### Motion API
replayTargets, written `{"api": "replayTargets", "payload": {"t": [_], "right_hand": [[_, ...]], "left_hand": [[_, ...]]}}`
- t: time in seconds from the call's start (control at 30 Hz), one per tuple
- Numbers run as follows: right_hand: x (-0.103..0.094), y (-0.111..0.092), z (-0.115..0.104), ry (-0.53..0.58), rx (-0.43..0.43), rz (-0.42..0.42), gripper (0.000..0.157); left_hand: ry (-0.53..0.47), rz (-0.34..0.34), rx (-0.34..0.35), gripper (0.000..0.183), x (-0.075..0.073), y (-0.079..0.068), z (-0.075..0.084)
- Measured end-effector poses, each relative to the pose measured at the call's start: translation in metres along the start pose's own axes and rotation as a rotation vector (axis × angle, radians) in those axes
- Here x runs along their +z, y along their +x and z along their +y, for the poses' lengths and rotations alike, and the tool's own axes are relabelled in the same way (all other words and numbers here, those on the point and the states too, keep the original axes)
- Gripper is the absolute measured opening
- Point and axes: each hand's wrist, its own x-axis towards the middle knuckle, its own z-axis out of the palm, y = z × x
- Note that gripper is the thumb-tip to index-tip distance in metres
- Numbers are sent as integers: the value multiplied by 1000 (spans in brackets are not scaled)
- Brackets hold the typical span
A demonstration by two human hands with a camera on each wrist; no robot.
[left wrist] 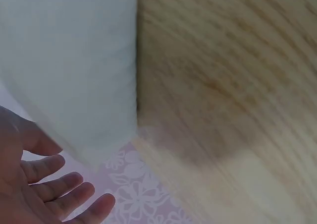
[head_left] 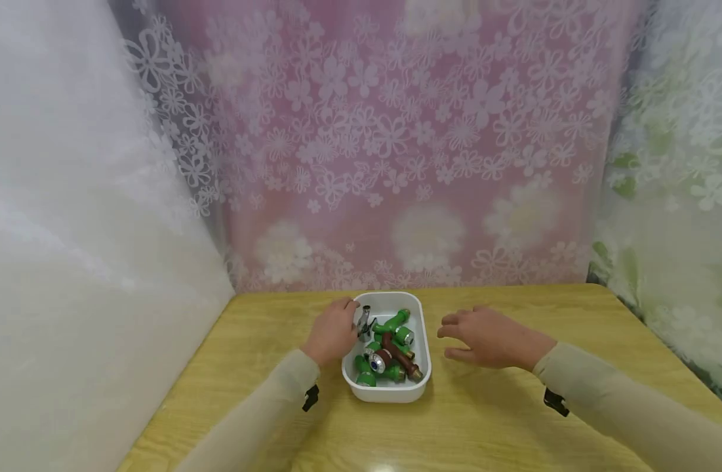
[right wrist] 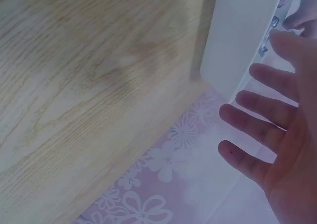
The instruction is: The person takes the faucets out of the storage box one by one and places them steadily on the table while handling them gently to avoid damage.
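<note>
White tray is standing on the tabletop, middle of the scene. Inside it I'm seeing a jumble of pieces, apparently pipe fittings: green fittings far and near, a brown fitting lying across them, a silver tap by the left wall.

Left hand: lying at the tray's left rim, beside the silver tap, fingers loosely extended. From the left wrist view it isn't clenching on anything; whether a fingertip is touching the tap I can't tell. Right hand: hanging to the right of the tray, apart from it, fingers spread, holding nothing.

Progress, my judgement: the work is sitting at a start or a pause; this moment alone isn't settling which. Every piece I'm making out is lying inside the tray, and neither hand is showing a piece lifted. Sorting or handling of single pieces, if any is due, looks all left to do.

Hard to make out: the pieces are overlapping, so I'm giving no count. The chrome cap may be belonging to the brown fitting or to another piece. In the left wrist view the tray wall is covering part of my nearest digit and all the contents; the right wrist view is catching only slivers of metal at its edge.
</note>
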Motion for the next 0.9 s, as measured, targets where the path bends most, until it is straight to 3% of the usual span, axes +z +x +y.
{"api": "replayTargets", "payload": {"t": [0.3,0.67,0.9], "right_hand": [[2,-6,-4,12,-38,41,36],[5,-13,-5,35,-32,56,32],[7,-5,-1,58,-46,80,33]], "left_hand": [[39,-33,1,47,20,0,-1],[44,-32,-32,46,26,-2,-2],[39,-28,-42,46,28,2,0]]}}
